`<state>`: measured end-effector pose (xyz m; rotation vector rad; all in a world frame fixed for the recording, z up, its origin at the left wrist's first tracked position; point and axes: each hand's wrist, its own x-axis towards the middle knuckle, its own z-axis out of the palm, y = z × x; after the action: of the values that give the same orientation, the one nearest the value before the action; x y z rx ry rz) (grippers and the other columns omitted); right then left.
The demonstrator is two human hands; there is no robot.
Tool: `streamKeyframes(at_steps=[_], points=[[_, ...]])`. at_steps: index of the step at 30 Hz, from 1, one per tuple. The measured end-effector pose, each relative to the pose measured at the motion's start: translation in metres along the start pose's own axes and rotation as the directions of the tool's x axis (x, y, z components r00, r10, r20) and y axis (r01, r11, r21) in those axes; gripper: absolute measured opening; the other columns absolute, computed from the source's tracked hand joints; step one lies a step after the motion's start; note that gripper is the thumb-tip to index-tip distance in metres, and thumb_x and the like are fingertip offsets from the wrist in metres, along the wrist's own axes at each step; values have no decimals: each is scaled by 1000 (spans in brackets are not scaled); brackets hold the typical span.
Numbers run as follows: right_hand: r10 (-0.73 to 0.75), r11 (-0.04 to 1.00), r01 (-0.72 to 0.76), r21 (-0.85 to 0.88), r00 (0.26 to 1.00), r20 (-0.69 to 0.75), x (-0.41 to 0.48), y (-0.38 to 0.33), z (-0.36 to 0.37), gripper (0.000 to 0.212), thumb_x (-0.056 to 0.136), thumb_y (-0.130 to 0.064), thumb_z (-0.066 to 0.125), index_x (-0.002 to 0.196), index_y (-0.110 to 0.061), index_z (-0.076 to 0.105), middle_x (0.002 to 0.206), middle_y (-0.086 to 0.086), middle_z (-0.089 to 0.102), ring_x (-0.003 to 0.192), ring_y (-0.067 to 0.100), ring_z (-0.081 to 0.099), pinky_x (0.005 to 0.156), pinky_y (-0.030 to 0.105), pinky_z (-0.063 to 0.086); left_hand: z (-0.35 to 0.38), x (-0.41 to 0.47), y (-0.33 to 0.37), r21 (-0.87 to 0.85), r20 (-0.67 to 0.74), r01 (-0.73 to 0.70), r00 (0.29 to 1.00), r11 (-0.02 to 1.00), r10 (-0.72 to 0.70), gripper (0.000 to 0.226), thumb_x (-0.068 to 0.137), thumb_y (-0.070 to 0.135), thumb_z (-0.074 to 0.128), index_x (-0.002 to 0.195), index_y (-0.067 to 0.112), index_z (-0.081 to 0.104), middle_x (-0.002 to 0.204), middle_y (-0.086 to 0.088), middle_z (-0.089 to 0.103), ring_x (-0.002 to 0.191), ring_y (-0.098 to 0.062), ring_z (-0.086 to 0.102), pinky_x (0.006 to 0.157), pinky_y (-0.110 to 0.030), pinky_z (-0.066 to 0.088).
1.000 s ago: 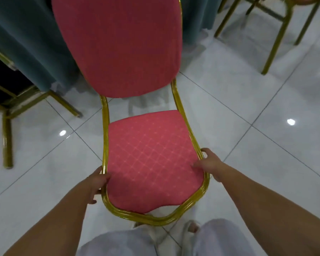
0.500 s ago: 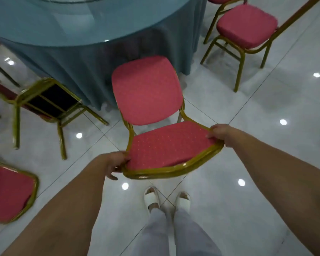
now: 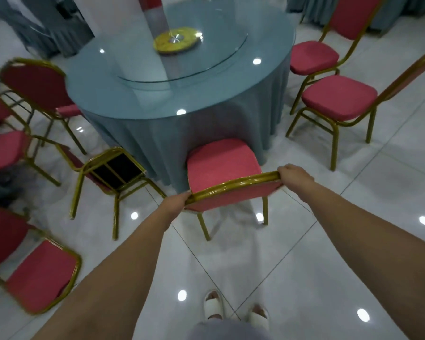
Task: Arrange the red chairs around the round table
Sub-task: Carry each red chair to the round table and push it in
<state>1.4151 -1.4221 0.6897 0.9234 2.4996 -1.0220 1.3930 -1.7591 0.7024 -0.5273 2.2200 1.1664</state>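
A red chair (image 3: 221,163) with a gold frame stands upright in front of me, its seat against the cloth of the round table (image 3: 182,94). My left hand (image 3: 176,204) grips the left end of the backrest's top rail. At the right end of that rail, my right hand (image 3: 295,177) grips it too. The rear legs rest on the floor. Two red chairs (image 3: 339,96) (image 3: 314,57) stand at the table's right side.
A chair (image 3: 113,168) lies tipped over left of mine, its black underside showing. More red chairs stand at the left (image 3: 32,79) (image 3: 3,150) and lower left (image 3: 42,276). A glass turntable (image 3: 179,57) sits on the table. The floor is glossy white tile.
The chair was held tilted close under me; now it is upright by the table with its seat toward the cloth. My view has risen and both hands still hold the backrest.
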Motion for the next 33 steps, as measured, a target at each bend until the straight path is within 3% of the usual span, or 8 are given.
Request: streamKeyframes(at_steps=[4,8,15,19,22,25,30,33], points=[[-20,989,23,-147,1000,22,-4,1,-7,50,86,-67,19,110,-37,51,108,4,57,110,30,43,98,55,36,4,-5,10,69,115,-170,980,983,162,48,91,56,60,125,23,62,124,0,60,117,-21,53,103,-39,39],[-43,979,49,-198,998,35,-15,9,-12,55,84,-72,15,116,-42,49,113,1,58,113,30,45,88,53,31,11,-7,7,112,59,-266,964,957,261,42,91,54,61,121,25,66,113,3,65,110,-19,58,92,-35,43],[-52,961,60,-269,998,38,-18,11,-20,54,91,-68,15,119,-38,50,117,3,58,118,31,45,99,56,29,22,-8,6,146,-4,-349,936,926,353,45,91,54,62,124,23,69,114,5,65,106,-16,57,87,-32,44],[-53,956,49,-289,999,-8,-7,7,-23,52,94,-64,16,118,-34,51,111,5,59,115,31,47,100,56,30,33,-6,11,240,-27,-362,925,901,379,47,92,62,53,124,30,67,102,17,57,101,-12,53,83,-32,40],[-48,961,32,-275,998,-51,0,6,-19,54,94,-65,14,116,-33,50,108,5,59,111,31,48,97,55,31,32,1,16,297,8,-366,924,882,381,50,93,64,48,129,32,62,112,18,47,105,-9,46,85,-33,37],[-14,967,-14,-253,994,-109,6,-2,-11,54,93,-66,11,117,-35,48,108,6,58,111,32,48,94,56,32,22,15,17,373,60,-371,924,850,376,53,95,66,39,140,39,50,121,9,54,110,-16,50,88,-34,42],[-79,964,28,-264,980,-182,6,-41,8,62,89,-69,20,131,-36,50,141,6,45,130,36,38,102,59,29,-1,41,22,532,155,-458,880,713,449,51,97,62,35,144,44,37,119,10,53,91,-8,50,78,-28,38],[-236,942,182,-281,957,-171,-16,-88,29,67,87,-74,25,140,-39,47,160,0,27,144,36,23,110,59,23,-20,53,24,508,316,-524,851,684,419,55,96,56,44,148,41,35,126,9,53,103,-9,51,85,-27,36]])
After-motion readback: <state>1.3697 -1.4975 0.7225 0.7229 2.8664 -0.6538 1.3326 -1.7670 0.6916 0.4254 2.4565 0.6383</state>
